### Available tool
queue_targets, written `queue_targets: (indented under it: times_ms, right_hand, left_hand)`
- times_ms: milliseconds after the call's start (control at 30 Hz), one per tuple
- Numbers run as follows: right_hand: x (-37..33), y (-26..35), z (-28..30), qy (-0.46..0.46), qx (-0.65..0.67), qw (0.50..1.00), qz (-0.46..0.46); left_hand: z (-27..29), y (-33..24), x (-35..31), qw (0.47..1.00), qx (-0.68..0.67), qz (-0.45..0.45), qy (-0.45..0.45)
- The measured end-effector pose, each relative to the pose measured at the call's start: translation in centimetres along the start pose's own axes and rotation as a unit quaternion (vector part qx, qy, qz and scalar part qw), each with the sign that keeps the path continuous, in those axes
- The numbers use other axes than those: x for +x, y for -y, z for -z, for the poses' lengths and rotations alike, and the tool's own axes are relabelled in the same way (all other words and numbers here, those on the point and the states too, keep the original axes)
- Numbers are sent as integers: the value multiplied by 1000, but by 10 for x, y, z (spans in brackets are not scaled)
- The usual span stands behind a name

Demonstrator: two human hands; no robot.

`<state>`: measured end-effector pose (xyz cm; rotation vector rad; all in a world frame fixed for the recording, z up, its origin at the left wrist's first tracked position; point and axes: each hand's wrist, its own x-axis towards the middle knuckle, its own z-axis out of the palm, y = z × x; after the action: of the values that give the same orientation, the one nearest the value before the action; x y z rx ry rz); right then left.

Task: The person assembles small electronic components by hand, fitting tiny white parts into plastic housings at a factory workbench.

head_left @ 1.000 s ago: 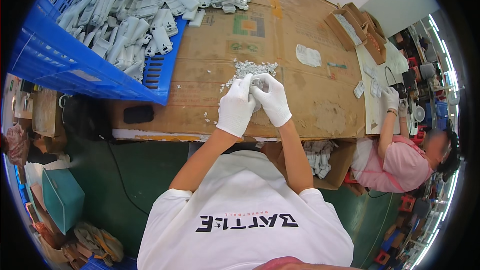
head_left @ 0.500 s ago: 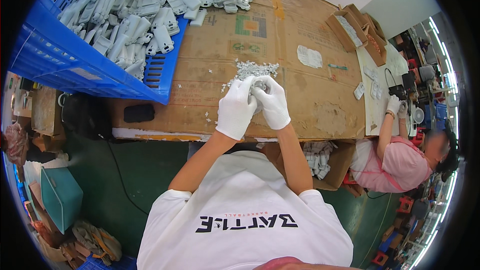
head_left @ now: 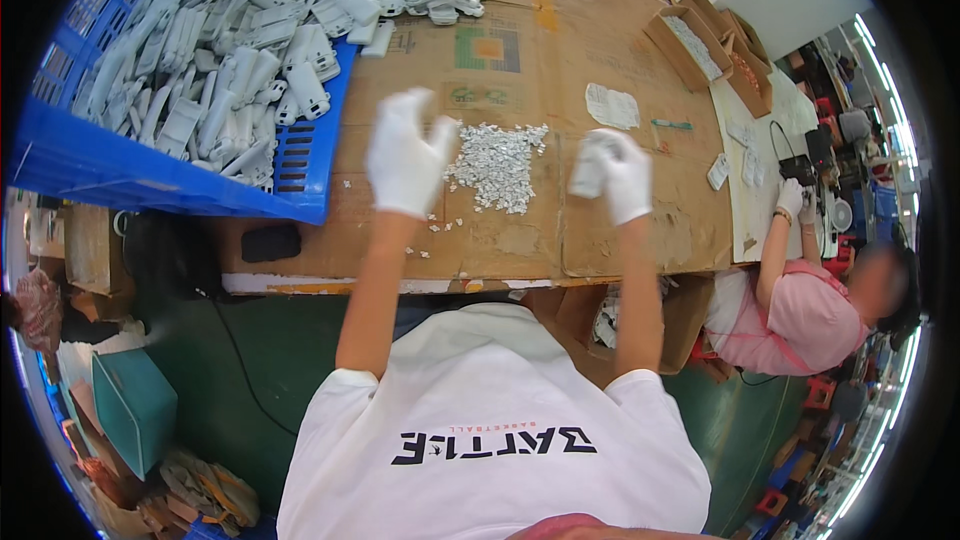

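My right hand [head_left: 628,178], in a white glove, grips a white plastic casing [head_left: 587,172] over the cardboard table cover, right of the pile. White-gloved too, my left hand [head_left: 405,155] is empty, thumb and fingers apart, between the blue crate and the pile. A flat heap of tiny white plastic parts [head_left: 497,170] lies between the two hands, with a few strays toward the near edge. At the far left, many white plastic casings [head_left: 235,50] fill a tipped blue crate [head_left: 150,165] and spill onto the table.
A paper sheet [head_left: 612,106] and a green pen [head_left: 671,124] lie beyond my right hand. Cardboard boxes [head_left: 690,45] of small parts stand at the far right. A co-worker [head_left: 800,310] sits at the right. Below the table edge is an open carton [head_left: 685,325].
My hands have parted from over the pile. The left went left and opened; the right moved right, carrying the casing. The heap of tiny parts is now uncovered.
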<state>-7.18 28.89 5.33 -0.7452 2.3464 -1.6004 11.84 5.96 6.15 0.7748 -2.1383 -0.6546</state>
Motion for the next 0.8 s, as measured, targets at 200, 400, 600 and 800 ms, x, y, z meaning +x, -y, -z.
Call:
queue_targets:
  times_ms: [200, 400, 600, 800]
  right_hand:
    - [45, -102, 141, -57, 59, 979, -185]
    - [40, -112, 137, -110, 63, 976, -176]
    - [36, -117, 142, -75, 118, 978, -157]
    - [41, -115, 147, -36, 78, 986, -146]
  left_hand:
    - [-13, 81, 72, 887, 446, 84, -84]
    - [-3, 85, 94, 881, 430, 189, -58]
    - [-2, 82, 91, 895, 385, 210, -77]
    - [7, 67, 60, 947, 290, 61, -125]
